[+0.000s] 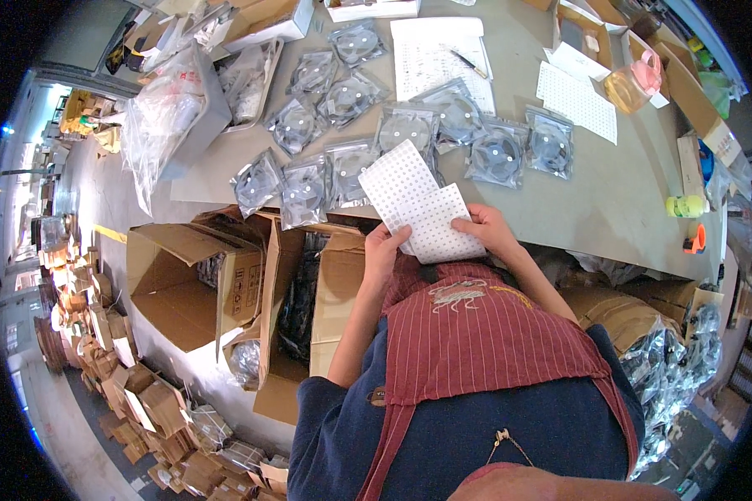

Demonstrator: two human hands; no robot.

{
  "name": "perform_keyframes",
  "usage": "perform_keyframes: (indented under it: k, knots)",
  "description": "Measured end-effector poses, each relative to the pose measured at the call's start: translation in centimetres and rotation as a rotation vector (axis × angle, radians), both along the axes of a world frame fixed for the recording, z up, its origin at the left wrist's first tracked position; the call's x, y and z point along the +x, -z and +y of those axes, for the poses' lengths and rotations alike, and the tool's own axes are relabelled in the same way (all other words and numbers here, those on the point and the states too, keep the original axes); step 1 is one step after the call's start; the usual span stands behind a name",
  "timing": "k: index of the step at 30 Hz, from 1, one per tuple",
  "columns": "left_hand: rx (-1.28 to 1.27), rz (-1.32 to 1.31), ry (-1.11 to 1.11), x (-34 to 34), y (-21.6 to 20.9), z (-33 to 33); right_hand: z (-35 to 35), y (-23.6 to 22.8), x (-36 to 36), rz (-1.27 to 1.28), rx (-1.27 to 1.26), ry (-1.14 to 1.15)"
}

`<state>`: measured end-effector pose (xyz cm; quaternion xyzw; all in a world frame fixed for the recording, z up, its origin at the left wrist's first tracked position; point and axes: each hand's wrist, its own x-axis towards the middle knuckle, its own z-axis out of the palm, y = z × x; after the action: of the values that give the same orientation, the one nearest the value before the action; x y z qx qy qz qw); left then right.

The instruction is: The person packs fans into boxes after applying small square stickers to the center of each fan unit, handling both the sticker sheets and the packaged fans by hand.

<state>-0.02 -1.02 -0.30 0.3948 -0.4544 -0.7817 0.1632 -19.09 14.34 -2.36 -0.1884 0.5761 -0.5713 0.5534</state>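
Two overlapping dotted sheets point(439, 224) are held at the near edge of the tabletop point(551, 200). The left hand point(390, 240) pinches them at their left side, thumb on top; the right hand point(485, 230) grips the nearer sheet's right edge between thumb and fingers.

Beyond the dotted sheets, and to both sides, lie silvery see-through bags point(550, 144), each with a dark, round, disc-like piece inside. The dotted sheets partly hide the closest of these. Farther left of the dotted sheets, a tray point(274, 71) holds crumpled clear packets point(242, 88), and next to it a grey bin point(199, 138) has clear plastic point(154, 125) spilling over its side. Below and left of the dotted sheets are two open cartons: one point(244, 288) on its side, the other point(336, 288) containing black plastic point(299, 309).

To the far right beyond the dotted sheets stands a pink-lidded jug point(633, 85) of amber liquid, near a small open box point(583, 35). Straight beyond the dotted sheets, a pen point(470, 63) lies across a written page point(430, 54), whose near edge one bag overlaps.
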Motion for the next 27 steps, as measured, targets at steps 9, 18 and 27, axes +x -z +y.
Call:
perform_keyframes:
  k: [9, 18, 27]
  knots:
    - [0.021, 0.050, 0.011, 0.1, 0.4, 0.1, -0.1, -0.7, 0.0, 0.020, 0.004, 0.023]
    - [0.003, 0.020, 0.008, -0.2, -0.2, 0.3, 0.0, 0.2, -0.1, 0.084, 0.000, 0.012]
    - [0.014, 0.011, -0.020, -0.9, -0.7, 0.6, -0.1, -0.2, -0.4, 0.028, 0.003, 0.004]
